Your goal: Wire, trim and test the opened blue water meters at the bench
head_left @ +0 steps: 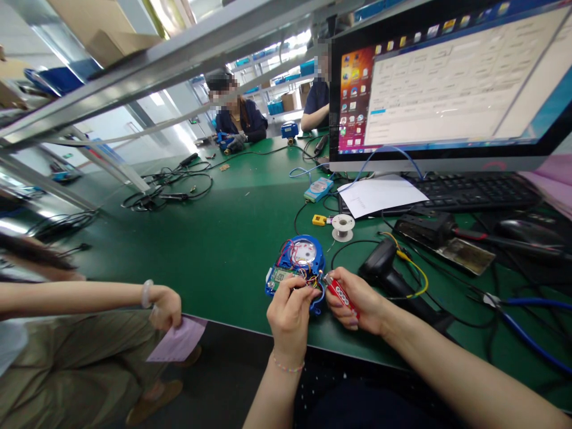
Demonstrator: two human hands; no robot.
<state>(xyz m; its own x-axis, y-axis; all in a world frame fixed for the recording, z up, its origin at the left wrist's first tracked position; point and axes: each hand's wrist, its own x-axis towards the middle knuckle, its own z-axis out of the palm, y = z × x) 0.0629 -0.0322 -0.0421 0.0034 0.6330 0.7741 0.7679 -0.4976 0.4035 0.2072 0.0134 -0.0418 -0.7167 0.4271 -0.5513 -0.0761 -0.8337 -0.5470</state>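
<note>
A blue round meter (306, 253) lies open near the table's front edge, its thin coloured wires and a small circuit board with a display (281, 276) exposed. My left hand (292, 310) is closed at the board, thumb and fingertips pinching the thin wires. Wrapped round a red lighter (342, 296), my right hand (357, 301) is just right of the meter. The lighter's top points at the wires, with a small bright spot there that looks like a flame.
Behind the meter are a solder spool (342, 228), a yellow connector (319, 220) and a blue device (319, 189). To the right lie a black scanner (393, 277), blue-handled pliers (531, 333), a keyboard (482, 192) and a monitor (447, 89). A seated person's hand (167, 308) holds pink paper at left.
</note>
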